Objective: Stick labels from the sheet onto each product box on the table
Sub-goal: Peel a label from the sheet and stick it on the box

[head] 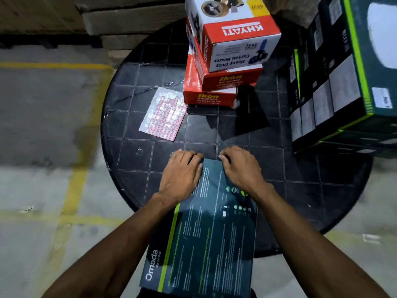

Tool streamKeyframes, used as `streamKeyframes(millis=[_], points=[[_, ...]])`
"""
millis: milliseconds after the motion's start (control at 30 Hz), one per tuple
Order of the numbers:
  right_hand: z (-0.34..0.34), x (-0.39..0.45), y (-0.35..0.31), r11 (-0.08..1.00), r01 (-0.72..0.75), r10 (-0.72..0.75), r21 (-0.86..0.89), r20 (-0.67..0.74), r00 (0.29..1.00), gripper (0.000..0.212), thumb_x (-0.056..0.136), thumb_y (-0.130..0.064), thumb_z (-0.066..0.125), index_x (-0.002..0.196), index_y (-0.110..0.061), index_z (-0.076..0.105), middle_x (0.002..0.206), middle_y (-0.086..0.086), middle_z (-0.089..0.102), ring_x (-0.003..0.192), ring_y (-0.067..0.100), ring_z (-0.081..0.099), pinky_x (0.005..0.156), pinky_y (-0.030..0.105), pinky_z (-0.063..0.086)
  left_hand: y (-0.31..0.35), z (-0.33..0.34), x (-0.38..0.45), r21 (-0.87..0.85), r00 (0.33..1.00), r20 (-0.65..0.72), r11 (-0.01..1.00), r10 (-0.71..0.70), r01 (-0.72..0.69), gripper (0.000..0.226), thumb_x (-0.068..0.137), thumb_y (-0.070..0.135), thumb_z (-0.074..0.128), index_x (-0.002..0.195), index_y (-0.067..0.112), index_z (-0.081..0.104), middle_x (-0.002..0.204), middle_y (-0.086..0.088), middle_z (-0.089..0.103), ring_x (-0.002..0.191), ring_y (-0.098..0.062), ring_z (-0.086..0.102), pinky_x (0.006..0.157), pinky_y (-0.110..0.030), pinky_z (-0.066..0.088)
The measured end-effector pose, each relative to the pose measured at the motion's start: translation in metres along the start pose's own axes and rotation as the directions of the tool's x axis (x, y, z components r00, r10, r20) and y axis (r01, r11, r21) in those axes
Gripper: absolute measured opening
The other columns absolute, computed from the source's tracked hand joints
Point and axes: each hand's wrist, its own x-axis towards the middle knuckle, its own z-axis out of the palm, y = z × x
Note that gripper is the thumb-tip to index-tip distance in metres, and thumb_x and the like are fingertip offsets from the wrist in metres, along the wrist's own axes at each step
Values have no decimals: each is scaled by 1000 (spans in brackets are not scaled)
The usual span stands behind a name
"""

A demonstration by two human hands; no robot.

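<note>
Right, both hands are on the dark Omada box point(206, 239), which lies flat at the near edge of the round black worktop point(133, 117) and juts over it toward the person. The left hand point(182, 173) rests on the box's far left corner, fingers curled over the far edge. The right hand point(240, 166) sits at the far right, fingertips bunched; what its grip pinches, I cannot tell. The label sheet point(164, 114) lies beyond, just beside a stack of red Ikon boxes point(214, 91) topped by a Khyati carton sealer box point(234, 33). Dark green-edged boxes point(335, 82) stand stacked at right.
</note>
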Motion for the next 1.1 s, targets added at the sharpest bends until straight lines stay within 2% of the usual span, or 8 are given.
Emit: streamKeyframes(millis=[233,300,433,633,767,833,933,1100], points=[[9,6,-4,1000,12,-12,0,28,1000,23,99,-26,48,106,-19,69,102,2,65,92,24,61,81,38,50,-2,-1,9,-88,996,-64,995,-61,56,29,98,35,35,103,23,62,95,4,60,90,-18,53,88,-33,32],[13,4,0,999,14,-13,45,-14,1000,21,98,-24,51,105,-17,69,99,3,65,90,24,61,79,38,50,-3,0,12,-109,996,-48,991,-82,76,28,98,36,35,100,25,60,93,6,57,88,-16,51,87,-33,31],[24,-4,1,997,-10,22,81,-154,988,15,97,-22,55,102,-18,69,94,-1,65,85,20,60,68,29,42,-3,1,13,-88,995,-42,993,-86,82,25,98,36,35,96,26,58,91,6,55,86,-17,50,86,-35,31],[32,-4,-7,994,-45,68,101,-240,968,14,95,-19,56,101,-17,69,94,-2,66,81,19,61,68,27,39,-3,-3,21,-204,983,39,962,-178,183,13,94,35,46,90,30,58,89,9,55,90,-14,48,87,-29,23],[32,-5,-6,991,-45,76,124,-263,962,13,95,-18,56,100,-15,69,94,-1,65,82,20,61,67,30,45,-6,-9,30,-261,961,163,929,-225,262,5,94,32,56,90,32,58,91,14,53,94,-9,44,85,-24,16],[30,-5,-6,988,-41,78,150,-249,965,13,95,-18,57,100,-14,69,95,-1,66,83,20,61,69,33,49,-6,-7,29,-218,971,135,950,-199,225,8,95,32,51,89,31,56,89,12,52,91,-12,45,85,-28,20],[23,-4,-3,992,-17,38,126,-166,985,13,94,-16,59,101,-12,70,95,1,66,85,19,61,74,34,50,-3,-1,20,-84,992,25,988,-126,127,20,96,35,33,87,25,48,82,8,41,79,-17,44,79,-34,24],[11,5,-4,1000,-3,3,22,1,1000,18,95,-21,55,104,-14,69,101,3,65,92,25,61,82,39,50,-2,2,21,-77,992,13,989,-125,125,25,96,37,26,87,25,46,83,8,42,79,-14,42,80,-34,25]])
